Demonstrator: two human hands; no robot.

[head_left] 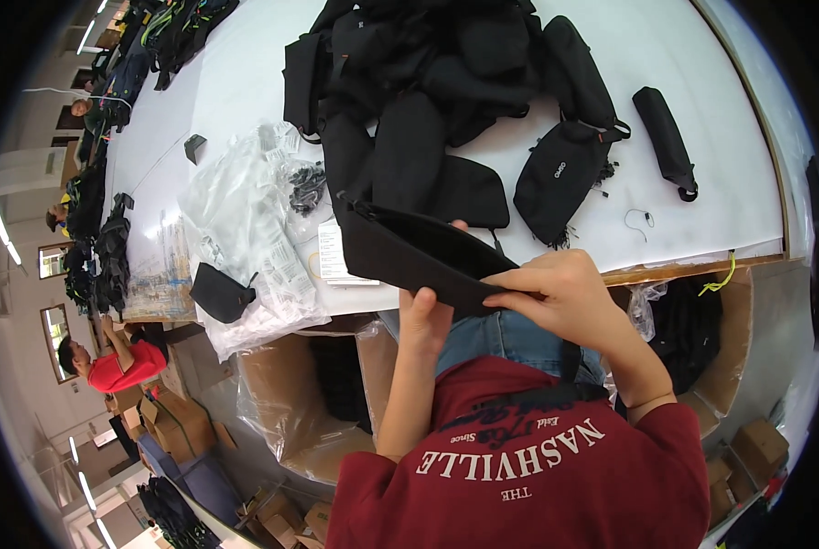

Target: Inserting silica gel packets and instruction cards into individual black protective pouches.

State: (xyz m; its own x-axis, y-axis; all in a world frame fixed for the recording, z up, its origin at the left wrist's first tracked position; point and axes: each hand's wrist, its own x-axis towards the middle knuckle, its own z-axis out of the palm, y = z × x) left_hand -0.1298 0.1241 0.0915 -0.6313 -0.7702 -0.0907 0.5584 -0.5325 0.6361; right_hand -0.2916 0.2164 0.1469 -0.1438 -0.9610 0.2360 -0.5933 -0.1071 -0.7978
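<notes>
A black zippered pouch [405, 261] is held in front of me at the table's near edge, its mouth spread open toward the table. My left hand [425, 316] grips it from below, thumb on the near side and most fingers hidden behind the fabric. At the pouch's right end, my right hand [560, 284] is closed on the edge with thumb and fingers pinched together. Just beyond lies a big heap of black pouches [409, 137]. To the right of the heap rest another black pouch [556, 178] and a slim black case [666, 142].
Crumpled clear plastic bags [245, 210] cover the table's left part, with a small black pouch [222, 293] on them. A white printed sheet [334, 252] lies nearby. Open cardboard boxes [309, 403] stand below the table edge. A person in red [135, 366] works at far left.
</notes>
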